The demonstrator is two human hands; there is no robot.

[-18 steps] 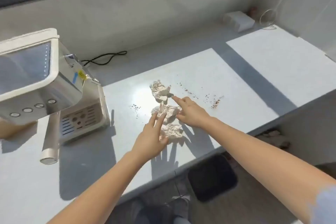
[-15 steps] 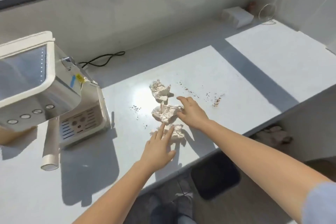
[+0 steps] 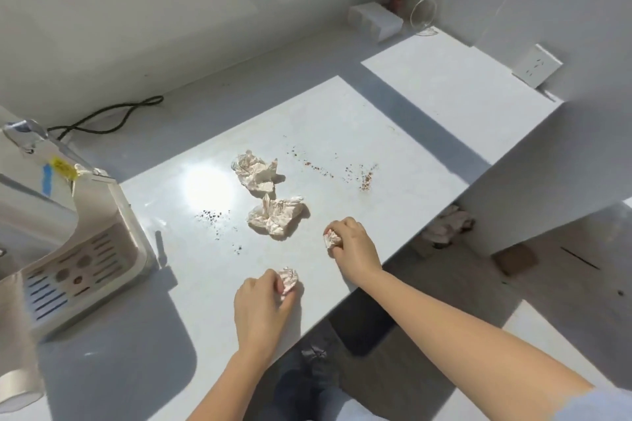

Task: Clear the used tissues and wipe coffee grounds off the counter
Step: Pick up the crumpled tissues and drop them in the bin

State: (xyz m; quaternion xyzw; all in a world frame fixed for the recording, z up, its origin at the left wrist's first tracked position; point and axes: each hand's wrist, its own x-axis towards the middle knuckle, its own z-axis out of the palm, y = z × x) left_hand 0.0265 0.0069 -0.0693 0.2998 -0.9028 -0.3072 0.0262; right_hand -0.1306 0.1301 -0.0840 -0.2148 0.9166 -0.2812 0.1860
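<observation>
Two crumpled, stained tissues lie on the white counter (image 3: 427, 120): one farther back (image 3: 254, 173) and one nearer (image 3: 276, 215). My left hand (image 3: 261, 308) is closed on a small tissue wad (image 3: 289, 278) near the counter's front edge. My right hand (image 3: 354, 244) grips another small tissue wad (image 3: 331, 238) to the right of the nearer tissue. Brown coffee grounds (image 3: 366, 178) are scattered right of the tissues. Dark grounds (image 3: 213, 215) speckle the counter to their left.
A cream coffee machine (image 3: 68, 232) stands at the left with a black cord (image 3: 113, 120) behind it. A white box (image 3: 374, 20) sits at the back right, and a wall socket (image 3: 537, 65) is beside it. Below the counter edge lie a dark bin (image 3: 366, 325) and rags (image 3: 446, 225).
Both hands have pulled back toward the front edge, each now closed on a small tissue wad. The nearest tissue is gone from its spot. The view has shifted right and down.
</observation>
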